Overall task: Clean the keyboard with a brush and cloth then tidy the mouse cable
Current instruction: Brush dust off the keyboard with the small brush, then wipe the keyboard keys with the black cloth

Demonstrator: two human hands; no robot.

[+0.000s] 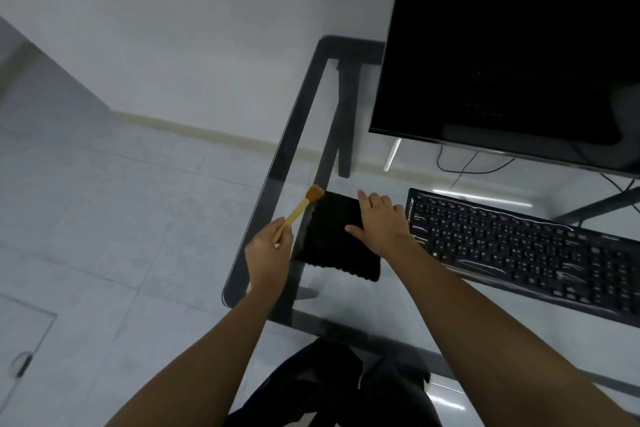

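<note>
A black keyboard under a clear plastic film lies on the glass desk, right of centre. A folded black cloth lies near the desk's left edge. My right hand rests flat on the cloth's right side, fingers spread. My left hand is closed around the wooden handle of a small brush. Its tan bristles point up beside the cloth's far left corner. No mouse or mouse cable is in view.
A large dark monitor stands at the back right of the desk, with thin black cables trailing beneath it. The desk's black frame and legs show through the glass. Pale floor tiles lie to the left. My dark-clothed lap is below.
</note>
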